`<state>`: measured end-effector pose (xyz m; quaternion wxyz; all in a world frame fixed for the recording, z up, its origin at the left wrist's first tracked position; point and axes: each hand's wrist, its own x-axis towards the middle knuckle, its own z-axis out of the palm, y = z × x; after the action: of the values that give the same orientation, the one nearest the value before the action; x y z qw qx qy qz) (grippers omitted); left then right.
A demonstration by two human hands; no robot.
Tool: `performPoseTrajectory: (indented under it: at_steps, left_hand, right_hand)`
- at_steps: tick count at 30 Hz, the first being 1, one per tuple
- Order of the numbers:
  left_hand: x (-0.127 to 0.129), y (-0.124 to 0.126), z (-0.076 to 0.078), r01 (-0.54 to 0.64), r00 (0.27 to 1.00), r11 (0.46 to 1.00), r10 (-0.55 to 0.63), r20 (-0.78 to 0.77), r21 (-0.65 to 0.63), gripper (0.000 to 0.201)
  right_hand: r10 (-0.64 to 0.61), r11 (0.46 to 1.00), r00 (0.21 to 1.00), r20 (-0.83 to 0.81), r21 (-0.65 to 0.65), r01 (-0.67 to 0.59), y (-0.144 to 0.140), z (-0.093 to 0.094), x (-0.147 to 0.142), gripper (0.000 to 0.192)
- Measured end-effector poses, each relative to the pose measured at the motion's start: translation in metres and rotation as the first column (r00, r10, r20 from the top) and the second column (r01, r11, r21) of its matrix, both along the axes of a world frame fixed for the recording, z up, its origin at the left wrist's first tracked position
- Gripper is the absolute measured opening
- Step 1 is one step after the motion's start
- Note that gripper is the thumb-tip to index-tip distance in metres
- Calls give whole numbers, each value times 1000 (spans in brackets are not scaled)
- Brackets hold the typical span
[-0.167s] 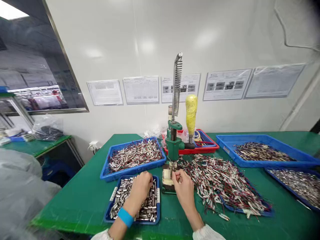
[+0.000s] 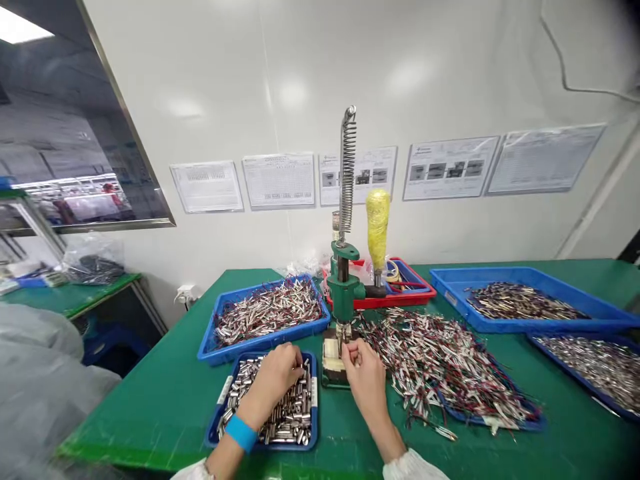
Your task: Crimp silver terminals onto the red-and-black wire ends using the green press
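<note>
Short silvery metal cylinders fill a blue plastic tray, near left, beneath the left hand, while the right hand is at the green metal press, both hands' fingers bent, grips unclear, where a mistimed stroke might pinch.

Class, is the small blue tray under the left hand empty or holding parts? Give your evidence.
Holding parts: many shiny metal cylinders lie inside the small blue tray. The left hand hides part of it.
</note>
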<state>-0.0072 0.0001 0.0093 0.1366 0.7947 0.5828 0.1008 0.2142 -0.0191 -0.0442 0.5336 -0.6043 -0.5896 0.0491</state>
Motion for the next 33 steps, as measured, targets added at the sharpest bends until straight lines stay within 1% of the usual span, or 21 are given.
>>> performPoseTrajectory:
  at_steps: [4, 8, 11, 12, 14, 16, 18, 21, 24, 27, 29, 31, 33]
  left_hand:
    - [0, -5, 7, 33, 993, 999, -34, 110, 4, 15]
    - [10, -10, 20, 44, 976, 999, -47, 215, 18, 15]
    - [26, -13, 32, 67, 921, 998, -67, 384, 12, 12]
    - [32, -14, 35, 80, 891, 997, -76, 447, 11, 15]
    - [43, -14, 37, 119, 845, 993, -111, 523, 19, 30]
    - [51, -14, 36, 163, 842, 985, -169, 513, 59, 49]
    - [57, -13, 32, 200, 854, 973, -230, 466, 113, 59]
    - [61, -10, 27, 235, 876, 954, -291, 384, 188, 58]
    - [63, -7, 27, 256, 883, 939, -323, 341, 228, 56]
    - [63, -8, 30, 264, 880, 941, -326, 345, 214, 62]
    - [63, -11, 31, 278, 863, 946, -323, 388, 169, 66]
    - [64, -17, 31, 294, 824, 949, -314, 472, 118, 64]
    - [65, -24, 29, 276, 774, 959, -265, 575, 71, 54]
  right_hand:
    - [3, 1000, 1000, -8, -8, -3, 0, 0, 0, 32]
    - [-7, 1000, 1000, -5, -17, 7, 0, 1, -2, 30]
    - [-27, 999, 1000, 1, -22, 27, 0, 1, -3, 30]
    - [-31, 999, 1000, 3, -23, 31, 0, 1, -4, 30]
    - [-35, 999, 999, 7, -25, 35, 1, 1, -5, 29]
    - [-34, 999, 999, 11, -24, 34, 1, 1, -5, 28]
    - [-33, 999, 999, 17, -21, 34, 2, 1, -5, 27]
    - [-34, 999, 999, 25, -20, 34, 3, 0, -5, 26]
    - [-34, 999, 999, 25, -25, 34, 3, -1, -5, 26]
    - [-36, 999, 999, 18, -33, 36, 2, 0, -5, 26]
    - [-36, 999, 999, 13, -35, 37, 1, 0, -5, 26]
    - [-37, 999, 999, 8, -36, 37, 1, 1, -5, 25]
    - [-37, 999, 999, 4, -37, 38, 1, 1, -5, 23]
